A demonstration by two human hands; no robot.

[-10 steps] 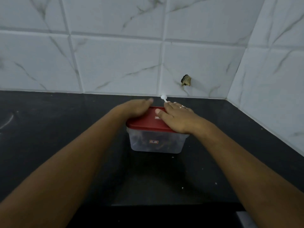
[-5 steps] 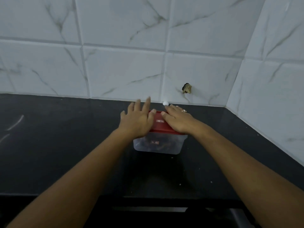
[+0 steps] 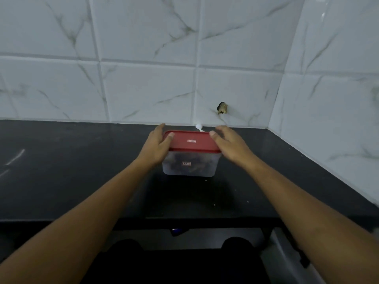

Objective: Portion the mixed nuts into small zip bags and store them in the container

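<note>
A clear plastic container with a red lid on it stands on the black counter near the back wall; dark contents show through its walls. My left hand lies against its left side, thumb on the lid, fingers straight toward the wall. My right hand is at the lid's right edge, its thumb tip touching the back right corner and its fingers relaxed. No zip bags are in view outside the container.
The black counter ends at a front edge near my body. White marble tiles form the back wall and the right wall, meeting in a corner. A small white object sits just behind the container. A chipped hole marks the back tile.
Both hands have slid off the top of the lid out to the container's left and right sides. The container stays in place.
</note>
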